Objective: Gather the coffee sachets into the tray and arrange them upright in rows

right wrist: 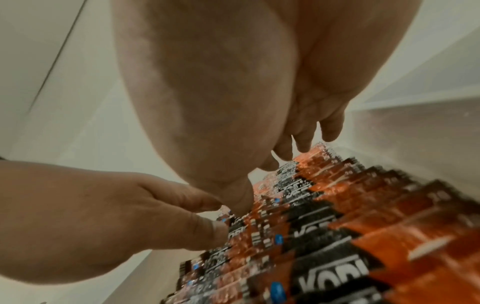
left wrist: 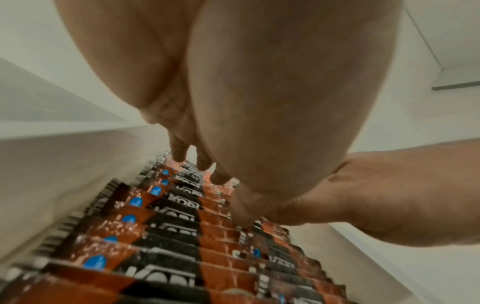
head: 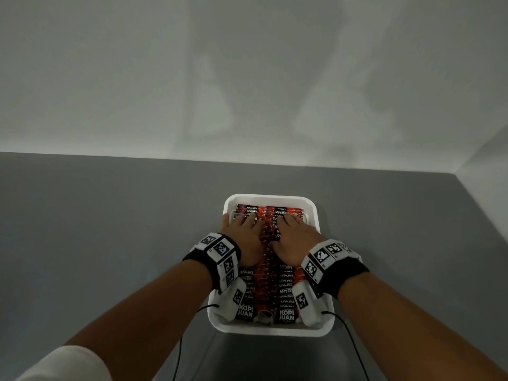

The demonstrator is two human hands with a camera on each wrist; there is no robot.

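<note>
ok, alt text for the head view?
Both hands, left hand and right hand, rest fingers-down on two rows of upright Kopi Juan coffee sachets filling a white tray on a grey table against a white wall.

Dim head view, soft shadows on wall [head: 247, 78], wrist views blurred, edges warped

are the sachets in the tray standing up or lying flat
Standing up. The coffee sachets sit on edge in two packed rows that fill the white tray, top edges stepped one behind another; both hands rest on them.
</note>
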